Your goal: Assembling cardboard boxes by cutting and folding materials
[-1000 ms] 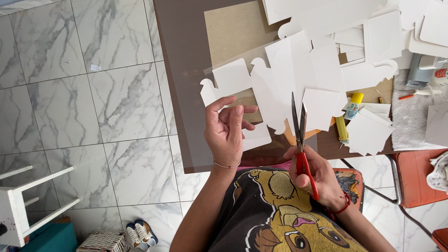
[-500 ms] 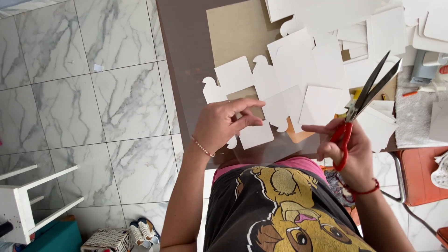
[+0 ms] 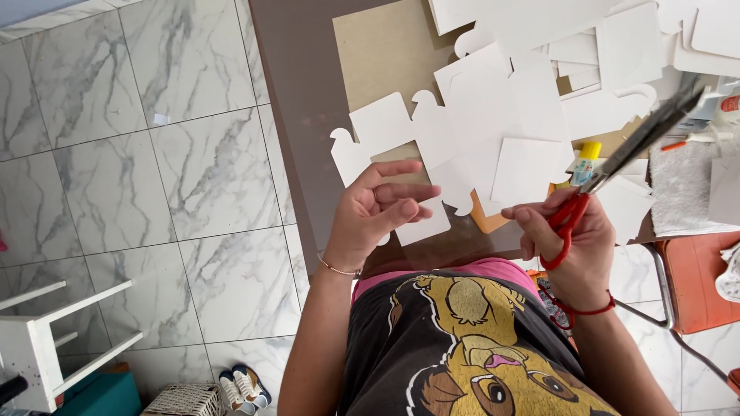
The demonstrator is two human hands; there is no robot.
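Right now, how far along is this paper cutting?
Much looks done: the white card cutout already has shaped tabs, and cut white pieces pile on the table. In hand: the left hand grips the cutout's lower edge, the right hand holds red-handled scissors off it. What's left is unclear.

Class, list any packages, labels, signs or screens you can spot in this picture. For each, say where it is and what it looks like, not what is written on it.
Flat white card box cutout: on the brown table, held at its lower edge by the left hand; panels with rounded tabs.
Small glue bottle: on the table near the scissors in the right hand; yellow cap, label too blurred to describe.
No signs or screens.
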